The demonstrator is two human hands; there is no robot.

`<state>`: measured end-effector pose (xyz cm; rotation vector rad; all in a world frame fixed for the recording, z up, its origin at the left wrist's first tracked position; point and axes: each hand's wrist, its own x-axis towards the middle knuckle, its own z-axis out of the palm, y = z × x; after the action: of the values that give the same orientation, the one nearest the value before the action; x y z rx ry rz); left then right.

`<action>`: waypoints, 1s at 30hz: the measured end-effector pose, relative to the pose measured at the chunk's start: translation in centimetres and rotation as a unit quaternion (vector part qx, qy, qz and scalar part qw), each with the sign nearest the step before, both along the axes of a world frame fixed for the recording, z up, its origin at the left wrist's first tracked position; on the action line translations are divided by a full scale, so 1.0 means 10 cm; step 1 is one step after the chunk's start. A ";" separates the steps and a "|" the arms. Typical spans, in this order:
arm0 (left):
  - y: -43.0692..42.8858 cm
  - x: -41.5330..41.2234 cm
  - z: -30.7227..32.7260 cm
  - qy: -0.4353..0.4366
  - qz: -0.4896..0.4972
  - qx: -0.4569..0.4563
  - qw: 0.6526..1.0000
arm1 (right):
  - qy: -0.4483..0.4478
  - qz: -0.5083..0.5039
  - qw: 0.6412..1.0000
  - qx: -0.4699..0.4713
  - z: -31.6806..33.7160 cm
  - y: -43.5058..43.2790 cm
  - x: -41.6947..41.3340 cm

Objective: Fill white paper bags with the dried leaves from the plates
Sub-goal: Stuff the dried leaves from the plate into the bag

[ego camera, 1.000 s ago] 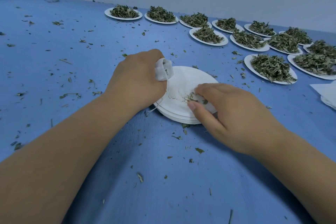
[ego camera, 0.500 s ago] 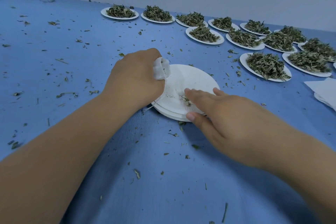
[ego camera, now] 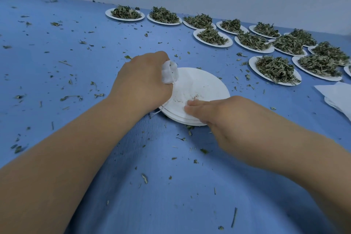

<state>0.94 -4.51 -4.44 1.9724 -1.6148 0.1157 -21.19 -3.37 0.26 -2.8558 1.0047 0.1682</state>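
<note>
While loose leaf crumbs [ego camera: 70,98] are lying scattered over the blue surface [ego camera: 57,74], the left hand [ego camera: 141,81] is curling into a fist just left of centre. It is gripping a small white bag [ego camera: 169,73], whose top end is poking out beside the thumb and leaning toward the plates. A thin string [ego camera: 157,113] is trailing out from under this hand at the near-left edge of the stack. Just right of the fist, a stack of white plates [ego camera: 205,83] is sitting on the surface, its top plate carrying only a few specks, and the left hand is overlapping its left rim. The right hand [ego camera: 233,119] is reaching in from the right, its fingertips [ego camera: 191,103] drawn close to the thumb and touching the top plate near its front edge; blur is hiding whether they are pinching any crumbs. Farther right and toward the wall, a row of plates [ego camera: 252,64] is holding heaps of dried leaves [ego camera: 275,68], well apart from both hands. At the right edge, a pile of white paper [ego camera: 338,95] is lying flat.
</note>
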 end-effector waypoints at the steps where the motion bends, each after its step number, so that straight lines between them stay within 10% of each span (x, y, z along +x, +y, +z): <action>1: 0.00 0.00 0.00 -0.003 0.000 0.002 1.000 | 0.001 0.004 1.000 -0.017 0.01 0.00 0.00; 30: 0.02 0.02 0.15 0.088 -0.018 -0.036 0.995 | -0.436 -0.015 0.899 0.030 0.23 -0.47 0.72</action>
<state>1.10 -4.35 -2.98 1.8432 -1.5115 -0.0143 -13.98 -8.05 2.58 -2.3847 0.7905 -0.9696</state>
